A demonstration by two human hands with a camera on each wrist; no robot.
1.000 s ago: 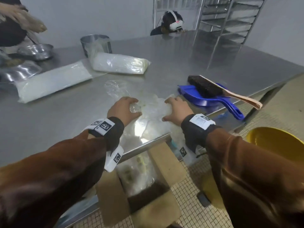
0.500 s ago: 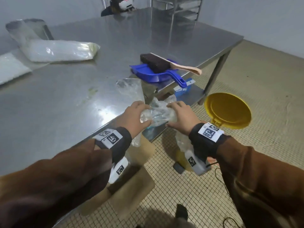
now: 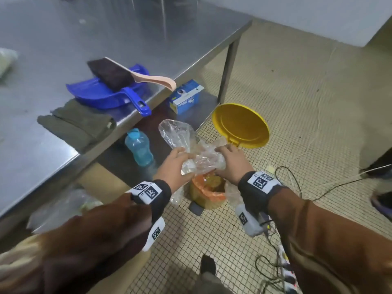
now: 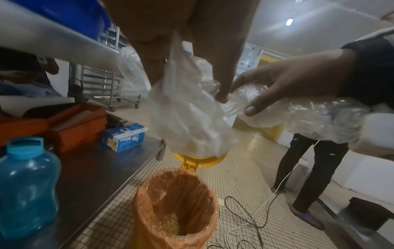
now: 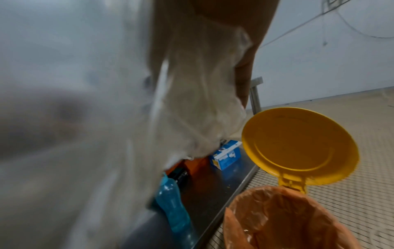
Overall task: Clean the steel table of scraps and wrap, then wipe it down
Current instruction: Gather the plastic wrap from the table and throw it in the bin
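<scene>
Both my hands hold a crumpled bundle of clear plastic wrap (image 3: 198, 154) off the steel table (image 3: 127, 32), right above the yellow bin (image 3: 209, 192). My left hand (image 3: 179, 161) grips its left side and my right hand (image 3: 228, 159) grips its right side. An orange liner (image 4: 177, 190) lines the bin, with some scraps at the bottom. The bin's lid (image 3: 240, 126) stands open behind it. In the left wrist view the wrap (image 4: 187, 121) hangs over the bin mouth. In the right wrist view the wrap (image 5: 192, 101) covers most of the picture beside the lid (image 5: 298, 139).
On the table lie a blue dustpan (image 3: 97, 93) with a brush (image 3: 110, 73) and a folded green cloth (image 3: 78, 124). The lower shelf holds a blue bottle (image 3: 139, 147) and a blue box (image 3: 186, 96). Cables (image 3: 286, 183) trail over the tiled floor. Another person's foot (image 3: 381, 202) is at right.
My hands gathered the wrap at the table's edge, lifted it off and carried it right and down over the open bin. My view turned toward the floor.
</scene>
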